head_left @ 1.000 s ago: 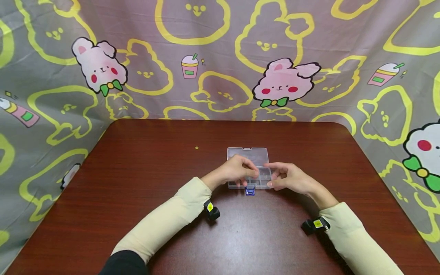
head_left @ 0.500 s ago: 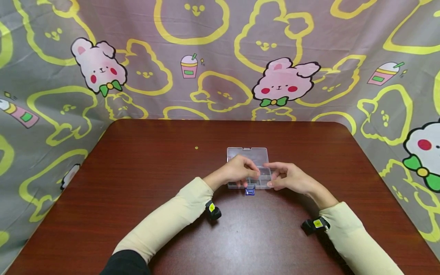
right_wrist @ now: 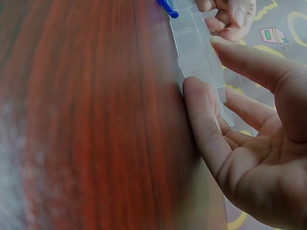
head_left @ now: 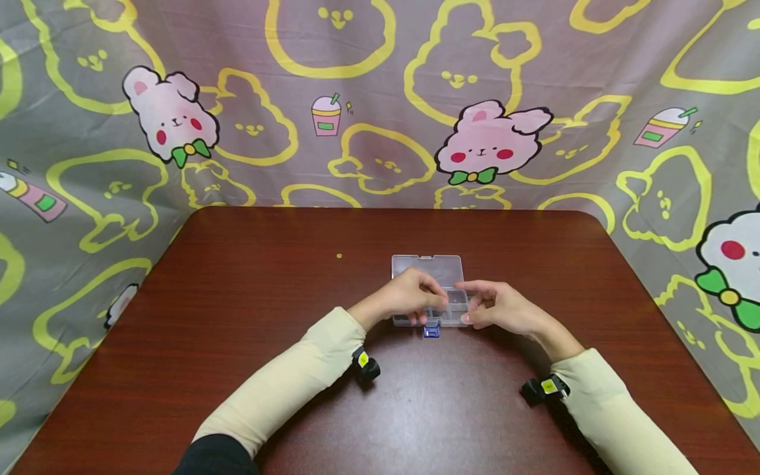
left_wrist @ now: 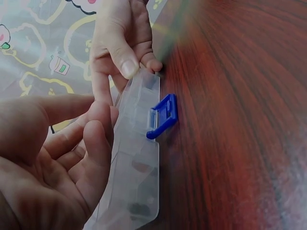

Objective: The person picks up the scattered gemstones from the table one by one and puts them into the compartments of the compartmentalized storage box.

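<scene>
A clear plastic compartment box point(head_left: 457, 298) stands on the table with its lid point(head_left: 433, 269) raised behind it. Its blue latch point(left_wrist: 165, 115) hangs down at the front. Above the left compartments is my left hand point(head_left: 410, 292), its thumb and index fingertips brought together; whether anything small lies between them is hidden. My right hand point(head_left: 501, 307) grips the box's right end, thumb at the front wall and fingers at the side and behind. Through the box's front wall point(left_wrist: 139, 187), blurred dark and brownish shapes show in the left wrist view.
One small yellow-green round piece point(head_left: 339, 256) lies on the brown wooden table point(head_left: 267, 284), left of the box and farther back. A patterned cloth point(head_left: 380, 158) hangs behind the table and along both sides.
My left hand shifts slightly right, then back left, over the box. The right hand and the box stay where they were.
</scene>
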A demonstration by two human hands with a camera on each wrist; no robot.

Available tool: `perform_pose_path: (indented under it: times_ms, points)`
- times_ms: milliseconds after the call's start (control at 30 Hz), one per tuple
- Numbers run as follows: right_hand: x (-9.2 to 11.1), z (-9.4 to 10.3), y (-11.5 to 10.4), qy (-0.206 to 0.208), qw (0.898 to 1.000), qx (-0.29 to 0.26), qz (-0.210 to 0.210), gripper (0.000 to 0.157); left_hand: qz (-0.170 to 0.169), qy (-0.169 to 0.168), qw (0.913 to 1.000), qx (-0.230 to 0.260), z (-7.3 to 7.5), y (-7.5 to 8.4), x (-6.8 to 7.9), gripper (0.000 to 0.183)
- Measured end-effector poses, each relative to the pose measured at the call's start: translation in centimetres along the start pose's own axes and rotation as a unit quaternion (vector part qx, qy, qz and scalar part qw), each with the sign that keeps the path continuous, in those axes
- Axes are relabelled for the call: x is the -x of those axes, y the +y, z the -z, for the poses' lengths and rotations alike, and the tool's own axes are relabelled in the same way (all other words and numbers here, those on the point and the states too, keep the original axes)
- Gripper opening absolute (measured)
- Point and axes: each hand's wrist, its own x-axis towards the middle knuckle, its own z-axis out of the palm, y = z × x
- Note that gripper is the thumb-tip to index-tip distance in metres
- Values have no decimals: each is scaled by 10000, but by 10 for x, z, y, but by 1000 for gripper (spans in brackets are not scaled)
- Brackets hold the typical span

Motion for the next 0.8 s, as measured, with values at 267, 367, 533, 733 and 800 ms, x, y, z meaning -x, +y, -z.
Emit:
perform_pose_path:
  times_ms: [267,367,533,733,800]
  points:
    - [0,-1,-1,27,10000,8,-61,67,-170,12,9999,2,8,-5,2,16]
    - [-1,-1,-2,39,10000,3,-88,67,-169,64,9998,112,12,-9,3,17]
    - [-1,-2,-2,82,9999,-3,-95,67,-184,204,9992,277,20,-12,6,21]
    - [0,-1,-2,98,9999,14,-104,69,-224,349,9981,455,33,-18,10,21]
    - [0,-1,-2,91,9999,35,-81,69,-209,378,9975,554,38,-21,12,22]
